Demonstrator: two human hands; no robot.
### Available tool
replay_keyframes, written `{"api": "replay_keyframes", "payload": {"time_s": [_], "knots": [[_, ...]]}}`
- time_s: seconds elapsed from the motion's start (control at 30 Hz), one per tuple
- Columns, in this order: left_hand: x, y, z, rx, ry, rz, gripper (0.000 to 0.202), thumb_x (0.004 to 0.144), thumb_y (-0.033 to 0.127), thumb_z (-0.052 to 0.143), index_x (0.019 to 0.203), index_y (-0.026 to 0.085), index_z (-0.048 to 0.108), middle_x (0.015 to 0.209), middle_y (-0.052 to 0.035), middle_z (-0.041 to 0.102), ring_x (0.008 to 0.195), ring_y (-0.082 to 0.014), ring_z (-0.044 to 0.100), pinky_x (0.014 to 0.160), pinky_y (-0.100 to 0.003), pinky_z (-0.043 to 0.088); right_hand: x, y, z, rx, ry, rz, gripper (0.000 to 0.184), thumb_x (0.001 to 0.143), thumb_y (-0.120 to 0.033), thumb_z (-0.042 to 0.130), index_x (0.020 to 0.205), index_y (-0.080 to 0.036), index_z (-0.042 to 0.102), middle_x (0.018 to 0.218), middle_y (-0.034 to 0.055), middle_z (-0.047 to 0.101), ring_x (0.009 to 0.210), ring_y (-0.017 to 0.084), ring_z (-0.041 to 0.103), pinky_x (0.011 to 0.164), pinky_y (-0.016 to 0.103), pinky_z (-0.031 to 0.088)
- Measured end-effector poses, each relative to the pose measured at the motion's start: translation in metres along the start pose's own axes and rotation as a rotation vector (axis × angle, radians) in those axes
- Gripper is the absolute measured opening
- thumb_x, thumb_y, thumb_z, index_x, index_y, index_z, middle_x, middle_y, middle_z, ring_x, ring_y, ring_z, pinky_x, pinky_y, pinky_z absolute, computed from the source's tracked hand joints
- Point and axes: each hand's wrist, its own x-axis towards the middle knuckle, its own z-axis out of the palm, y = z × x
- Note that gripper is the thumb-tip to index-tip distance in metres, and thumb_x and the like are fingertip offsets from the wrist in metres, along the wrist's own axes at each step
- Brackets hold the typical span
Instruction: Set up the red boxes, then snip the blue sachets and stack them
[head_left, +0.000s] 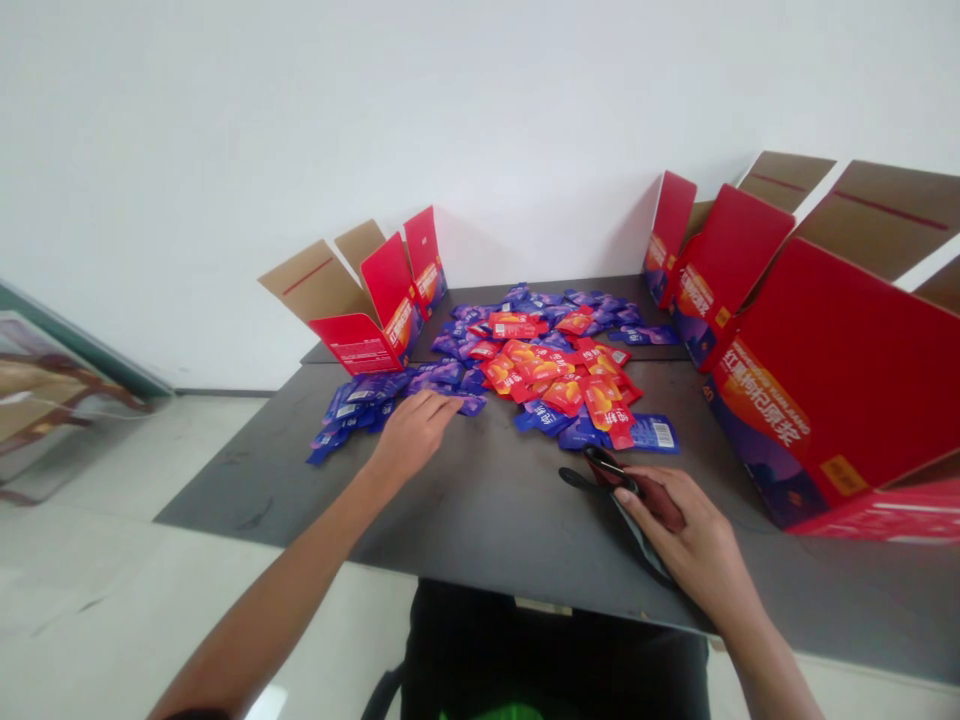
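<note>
While left hand [414, 432] touches blue sachets [367, 400] | open red cartons [825, 390] flank

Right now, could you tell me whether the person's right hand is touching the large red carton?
Apart: the head view shows dark tabletop between the right hand and the large red carton.
</note>
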Motion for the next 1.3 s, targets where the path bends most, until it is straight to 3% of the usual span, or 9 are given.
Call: {"api": "replay_keyframes", "payload": {"time_s": [0.2, 0.4, 0.5, 0.6, 0.73, 0.9, 1.03, 1.13, 1.3], "knots": [[-0.045, 0.060, -0.037, -0.068, 0.026, 0.092, 0.034, 0.103, 0.012, 0.050, 0.132, 0.016, 0.066, 0.112, -0.0102, 0.074, 0.098, -0.0234, 0.067, 0.093, -0.041, 0.056, 0.000, -0.003, 0.001, 0.000, 0.027, 0.015, 0.031, 0.096, -0.048, 0.068, 0.119, -0.027, 0.069, 0.114, 0.0060, 0.072, 0.104, 0.025, 0.069, 0.094, 0.038, 0.053], [-0.071, 0.122, -0.018, -0.250, 0.023, 0.126, 0.033, 0.103, 0.010, 0.053, 0.134, 0.016, 0.064, 0.120, -0.0100, 0.074, 0.103, -0.0220, 0.068, 0.093, -0.040, 0.057, 0.001, -0.010, 0.000, -0.001, 0.061, 0.039, 0.031, 0.096, -0.047, 0.069, 0.118, -0.026, 0.070, 0.113, 0.0067, 0.072, 0.104, 0.025, 0.069, 0.094, 0.040, 0.053], [-0.077, 0.140, -0.011, -0.329, -0.022, 0.093, 0.031, 0.105, 0.021, 0.056, 0.135, 0.018, 0.064, 0.127, -0.0106, 0.072, 0.107, -0.0242, 0.066, 0.094, -0.043, 0.058, 0.000, -0.012, 0.000, -0.011, 0.065, 0.039, 0.032, 0.096, -0.049, 0.068, 0.117, -0.025, 0.070, 0.112, 0.0077, 0.072, 0.103, 0.026, 0.069, 0.094, 0.041, 0.054], [-0.083, 0.152, -0.011, -0.387, -0.039, 0.041, 0.040, 0.104, 0.036, 0.061, 0.140, 0.018, 0.061, 0.136, -0.0121, 0.067, 0.119, -0.0282, 0.062, 0.099, -0.047, 0.057, 0.000, -0.011, 0.001, -0.027, 0.063, 0.028, 0.032, 0.096, -0.049, 0.068, 0.117, -0.025, 0.071, 0.112, 0.0075, 0.072, 0.104, 0.025, 0.069, 0.094, 0.041, 0.055], [-0.089, 0.168, -0.014, -0.422, 0.023, 0.005, 0.040, 0.103, 0.037, 0.063, 0.138, 0.019, 0.062, 0.135, -0.0141, 0.066, 0.120, -0.0278, 0.063, 0.102, -0.047, 0.057, 0.009, -0.015, 0.000, -0.055, 0.059, -0.024, 0.031, 0.097, -0.048, 0.067, 0.117, -0.024, 0.070, 0.114, 0.0083, 0.072, 0.106, 0.026, 0.069, 0.096, 0.042, 0.055], [-0.092, 0.181, -0.007, -0.403, 0.065, 0.014, 0.040, 0.103, 0.039, 0.062, 0.137, 0.018, 0.063, 0.135, -0.0137, 0.067, 0.121, -0.0277, 0.064, 0.102, -0.044, 0.058, 0.032, -0.055, 0.009, -0.030, 0.045, -0.203, 0.028, 0.097, -0.040, 0.070, 0.121, -0.025, 0.068, 0.116, 0.0082, 0.072, 0.110, 0.026, 0.068, 0.099, 0.043, 0.056], [-0.099, 0.184, 0.005, -0.403, 0.037, 0.030, 0.028, 0.104, 0.032, 0.060, 0.127, 0.018, 0.068, 0.123, -0.0106, 0.073, 0.115, -0.0257, 0.068, 0.098, -0.041, 0.059, 0.030, -0.085, 0.039, 0.024, -0.296, -0.471, 0.036, 0.099, -0.035, 0.067, 0.133, -0.027, 0.063, 0.130, 0.0084, 0.070, 0.120, 0.024, 0.066, 0.102, 0.042, 0.057], [-0.103, 0.185, 0.010, -0.404, 0.037, 0.045, 0.022, 0.105, 0.024, 0.058, 0.122, 0.020, 0.071, 0.114, -0.0079, 0.077, 0.110, -0.0238, 0.071, 0.097, -0.040, 0.059, 0.027, -0.081, 0.065, -0.002, -0.479, -0.587, 0.031, 0.102, -0.032, 0.061, 0.132, -0.027, 0.063, 0.132, 0.0069, 0.070, 0.120, 0.022, 0.067, 0.101, 0.041, 0.058], [-0.102, 0.184, 0.009, -0.405, 0.097, 0.059, 0.030, 0.104, 0.024, 0.061, 0.133, 0.021, 0.067, 0.131, -0.0065, 0.074, 0.121, -0.0216, 0.069, 0.101, -0.038, 0.060, 0.063, -0.053, 0.085, -0.094, -0.385, -0.577, 0.029, 0.101, -0.035, 0.063, 0.127, -0.022, 0.066, 0.125, 0.0106, 0.072, 0.114, 0.025, 0.069, 0.095, 0.043, 0.060]]}}
